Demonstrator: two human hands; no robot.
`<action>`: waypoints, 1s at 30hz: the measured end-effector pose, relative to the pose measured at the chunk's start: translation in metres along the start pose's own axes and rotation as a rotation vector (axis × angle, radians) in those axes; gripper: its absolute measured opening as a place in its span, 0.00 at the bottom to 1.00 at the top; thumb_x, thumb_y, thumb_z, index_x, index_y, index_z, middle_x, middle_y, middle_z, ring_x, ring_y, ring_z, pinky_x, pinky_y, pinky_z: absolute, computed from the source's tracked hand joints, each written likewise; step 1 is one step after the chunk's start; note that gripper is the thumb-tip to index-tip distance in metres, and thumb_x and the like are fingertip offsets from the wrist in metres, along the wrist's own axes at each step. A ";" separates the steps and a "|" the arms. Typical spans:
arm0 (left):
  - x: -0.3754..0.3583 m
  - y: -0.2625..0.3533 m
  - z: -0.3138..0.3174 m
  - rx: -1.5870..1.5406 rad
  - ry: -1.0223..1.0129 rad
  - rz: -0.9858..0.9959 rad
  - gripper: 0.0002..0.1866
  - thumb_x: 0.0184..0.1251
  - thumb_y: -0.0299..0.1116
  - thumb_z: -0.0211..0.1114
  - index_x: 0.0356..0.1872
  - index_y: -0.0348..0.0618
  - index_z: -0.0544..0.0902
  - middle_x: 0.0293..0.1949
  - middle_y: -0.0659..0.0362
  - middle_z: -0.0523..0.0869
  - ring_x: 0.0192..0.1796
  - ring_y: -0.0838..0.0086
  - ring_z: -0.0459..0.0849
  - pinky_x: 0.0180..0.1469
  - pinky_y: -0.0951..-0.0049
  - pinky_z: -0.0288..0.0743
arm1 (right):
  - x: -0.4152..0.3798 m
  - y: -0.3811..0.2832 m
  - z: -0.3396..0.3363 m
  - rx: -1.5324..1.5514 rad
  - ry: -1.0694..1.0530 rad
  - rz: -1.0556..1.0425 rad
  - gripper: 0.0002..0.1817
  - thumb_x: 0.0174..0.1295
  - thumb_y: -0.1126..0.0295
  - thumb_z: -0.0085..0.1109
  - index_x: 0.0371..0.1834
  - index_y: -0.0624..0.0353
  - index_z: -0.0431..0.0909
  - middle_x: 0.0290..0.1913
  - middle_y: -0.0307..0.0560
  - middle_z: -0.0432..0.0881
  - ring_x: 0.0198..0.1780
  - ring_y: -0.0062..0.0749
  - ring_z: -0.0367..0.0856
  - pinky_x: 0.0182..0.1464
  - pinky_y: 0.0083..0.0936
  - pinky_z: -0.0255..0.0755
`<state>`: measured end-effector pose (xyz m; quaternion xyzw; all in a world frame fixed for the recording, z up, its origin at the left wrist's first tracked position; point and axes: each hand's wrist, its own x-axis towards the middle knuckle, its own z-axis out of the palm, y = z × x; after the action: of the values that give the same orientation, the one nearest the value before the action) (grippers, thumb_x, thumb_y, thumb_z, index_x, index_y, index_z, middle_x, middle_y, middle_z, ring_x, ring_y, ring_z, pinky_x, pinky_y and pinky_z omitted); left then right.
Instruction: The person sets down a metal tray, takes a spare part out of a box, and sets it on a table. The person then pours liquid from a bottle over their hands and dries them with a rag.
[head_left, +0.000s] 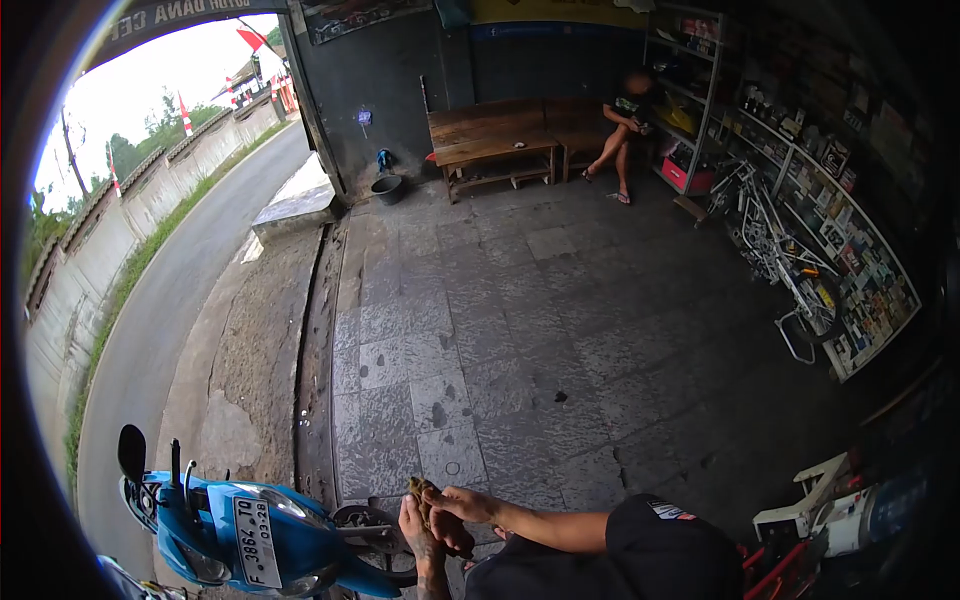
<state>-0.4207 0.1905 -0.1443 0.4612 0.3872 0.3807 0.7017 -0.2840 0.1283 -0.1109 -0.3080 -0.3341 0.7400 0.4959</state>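
My left hand [414, 524] and my right hand [462, 504] are together low in the view, beside the blue motorbike [300, 550]. Between them is a small, crumpled yellow-brown cloth [424, 490], gripped by the fingers of both hands. My right forearm reaches in from the dark sleeve at right, while the tattooed left forearm rises from the bottom edge. The motorbike's front end, with its number plate [259, 543], faces the camera. Part of its wheel [368, 525] shows just left of my hands.
A person [632, 110] sits on a wooden bench [495, 145] at the back wall. A black basin [387, 189] stands by the entrance. A bicycle [775, 250] leans against the display case [860, 260] at right. Red and white equipment [820, 530] is at lower right.
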 end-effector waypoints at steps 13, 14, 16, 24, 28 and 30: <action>-0.029 0.053 0.001 0.138 0.350 0.244 0.15 0.75 0.35 0.48 0.25 0.43 0.68 0.21 0.69 0.66 0.25 0.87 0.62 0.26 0.81 0.59 | 0.003 -0.009 0.027 -0.784 0.605 -0.369 0.14 0.69 0.65 0.49 0.33 0.65 0.77 0.26 0.47 0.79 0.29 0.26 0.79 0.33 0.24 0.71; -0.030 0.053 -0.003 0.225 0.428 0.246 0.15 0.75 0.35 0.48 0.25 0.42 0.68 0.21 0.68 0.66 0.25 0.86 0.62 0.26 0.80 0.58 | -0.001 -0.014 0.036 -0.835 0.512 -0.307 0.14 0.69 0.65 0.49 0.33 0.65 0.77 0.25 0.47 0.78 0.28 0.26 0.77 0.32 0.25 0.69; -0.037 0.052 0.002 0.252 0.525 0.273 0.14 0.73 0.36 0.51 0.28 0.39 0.72 0.21 0.62 0.70 0.26 0.81 0.65 0.28 0.74 0.64 | 0.005 -0.013 0.063 -0.786 0.386 -0.196 0.18 0.70 0.62 0.48 0.31 0.66 0.76 0.24 0.44 0.77 0.27 0.27 0.75 0.31 0.25 0.66; -0.115 0.050 -0.027 0.434 0.538 0.388 0.11 0.71 0.35 0.51 0.38 0.35 0.73 0.34 0.49 0.76 0.34 0.60 0.79 0.33 0.67 0.72 | 0.044 0.043 0.099 -0.495 0.511 0.003 0.29 0.70 0.47 0.43 0.43 0.68 0.73 0.45 0.50 0.76 0.44 0.31 0.77 0.47 0.24 0.71; -0.166 0.063 -0.065 0.001 1.070 0.282 0.15 0.75 0.39 0.48 0.32 0.38 0.70 0.26 0.52 0.72 0.28 0.70 0.73 0.32 0.68 0.67 | 0.080 0.062 0.153 -0.506 -0.041 -0.085 0.28 0.71 0.49 0.41 0.57 0.66 0.66 0.55 0.52 0.72 0.55 0.36 0.73 0.55 0.29 0.67; -0.185 0.076 -0.092 -0.073 1.160 0.330 0.15 0.75 0.39 0.47 0.33 0.38 0.70 0.25 0.53 0.71 0.29 0.75 0.70 0.33 0.68 0.68 | 0.075 0.081 0.192 -0.588 -0.174 -0.260 0.31 0.71 0.48 0.40 0.63 0.65 0.62 0.58 0.52 0.69 0.59 0.37 0.70 0.59 0.31 0.64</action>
<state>-0.5927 0.0798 -0.0622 0.2080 0.6167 0.6871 0.3231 -0.5014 0.1397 -0.0722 -0.3282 -0.6111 0.5659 0.4456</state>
